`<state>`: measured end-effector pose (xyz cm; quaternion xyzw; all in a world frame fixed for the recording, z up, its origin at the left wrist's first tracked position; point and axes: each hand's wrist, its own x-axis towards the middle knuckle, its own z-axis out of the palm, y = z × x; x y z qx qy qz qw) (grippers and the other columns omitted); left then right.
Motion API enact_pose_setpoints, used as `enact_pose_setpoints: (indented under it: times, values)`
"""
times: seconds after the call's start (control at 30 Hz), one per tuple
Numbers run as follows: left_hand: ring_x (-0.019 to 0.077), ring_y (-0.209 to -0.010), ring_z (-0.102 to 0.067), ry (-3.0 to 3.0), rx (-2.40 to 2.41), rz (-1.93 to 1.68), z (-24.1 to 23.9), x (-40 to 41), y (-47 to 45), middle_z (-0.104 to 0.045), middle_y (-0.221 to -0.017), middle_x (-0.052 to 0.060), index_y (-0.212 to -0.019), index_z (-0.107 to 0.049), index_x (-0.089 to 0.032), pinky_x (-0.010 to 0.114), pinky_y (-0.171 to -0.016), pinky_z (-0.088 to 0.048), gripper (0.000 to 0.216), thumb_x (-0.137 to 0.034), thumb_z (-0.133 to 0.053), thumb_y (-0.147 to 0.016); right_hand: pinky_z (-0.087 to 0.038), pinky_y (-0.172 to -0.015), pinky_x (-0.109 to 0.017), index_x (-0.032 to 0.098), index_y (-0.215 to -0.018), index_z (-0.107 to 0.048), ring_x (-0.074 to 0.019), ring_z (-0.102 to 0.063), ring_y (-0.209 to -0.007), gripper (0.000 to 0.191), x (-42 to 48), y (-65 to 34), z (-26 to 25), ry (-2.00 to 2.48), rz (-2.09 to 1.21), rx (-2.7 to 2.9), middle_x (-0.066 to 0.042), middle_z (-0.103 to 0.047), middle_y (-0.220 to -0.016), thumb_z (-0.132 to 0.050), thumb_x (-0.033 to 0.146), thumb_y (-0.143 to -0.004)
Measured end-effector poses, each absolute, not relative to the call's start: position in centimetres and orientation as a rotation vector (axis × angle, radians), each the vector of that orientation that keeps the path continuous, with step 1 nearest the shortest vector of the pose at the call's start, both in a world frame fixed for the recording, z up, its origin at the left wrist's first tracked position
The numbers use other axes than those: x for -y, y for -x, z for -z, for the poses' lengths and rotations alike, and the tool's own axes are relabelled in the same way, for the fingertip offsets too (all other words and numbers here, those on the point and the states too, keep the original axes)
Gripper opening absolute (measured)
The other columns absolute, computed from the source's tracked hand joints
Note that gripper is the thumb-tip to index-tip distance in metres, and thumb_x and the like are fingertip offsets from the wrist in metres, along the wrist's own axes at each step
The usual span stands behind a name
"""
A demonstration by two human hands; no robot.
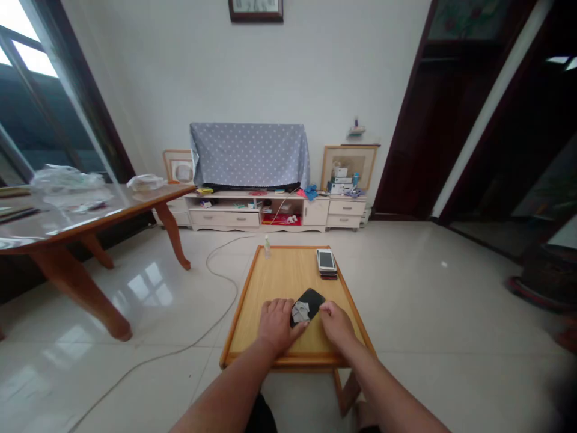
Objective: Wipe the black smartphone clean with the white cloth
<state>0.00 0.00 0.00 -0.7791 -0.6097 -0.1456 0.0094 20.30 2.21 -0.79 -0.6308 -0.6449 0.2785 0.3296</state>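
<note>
A small wooden table (274, 282) stands in front of me. On it lies a black phone (311, 297), tilted, with a crumpled grey cloth (300, 311) on its near end. My left hand (276, 323) rests on the table with its fingers closed on the cloth. My right hand (334, 322) lies beside the phone, fingers curled against its near right edge. A stack of phones (326, 262), a white one on top, sits at the far right of the table. A small bottle (267, 247) stands at the far edge.
A large glossy wooden table (67, 219) with bags and papers stands to the left. A white cable (216, 270) runs over the tiled floor. A low white cabinet (270, 213) carries a cloth-covered screen (249, 155) at the far wall. Dark wooden doorways (433, 120) open on the right.
</note>
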Motion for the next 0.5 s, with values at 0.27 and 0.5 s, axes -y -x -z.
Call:
enact_pose_setpoints:
  times: [0.27, 0.5]
  values:
    - [0.0334, -0.122, -0.049, 2.325, 2.124, 0.559, 2.6, 1.3, -1.0, -0.058, -0.13, 0.015, -0.141, -0.041, -0.022, 0.046, -0.106, -0.027, 0.076, -0.063, -0.057, -0.08, -0.031, -0.107, -0.038, 0.018, -0.136, -0.056, -0.0277, -0.045, -0.134, 0.051, -3.6, -20.3, 3.4, 1.814, -0.456, 1.783, -0.013, -0.058, -0.139, -0.047, 0.024, -0.087]
    - [0.0308, -0.117, -0.052, 2.355, 2.152, 0.574, 2.1, 1.5, -0.4, -0.062, -0.122, 0.011, -0.131, -0.048, -0.023, 0.044, -0.105, -0.028, 0.064, -0.052, -0.062, -0.076, -0.031, -0.11, -0.042, 0.019, -0.137, -0.056, -0.028, -0.047, -0.134, 0.049, -3.1, -19.5, 5.8, 1.838, -0.296, 1.885, -0.011, -0.059, -0.139, -0.044, 0.028, -0.091]
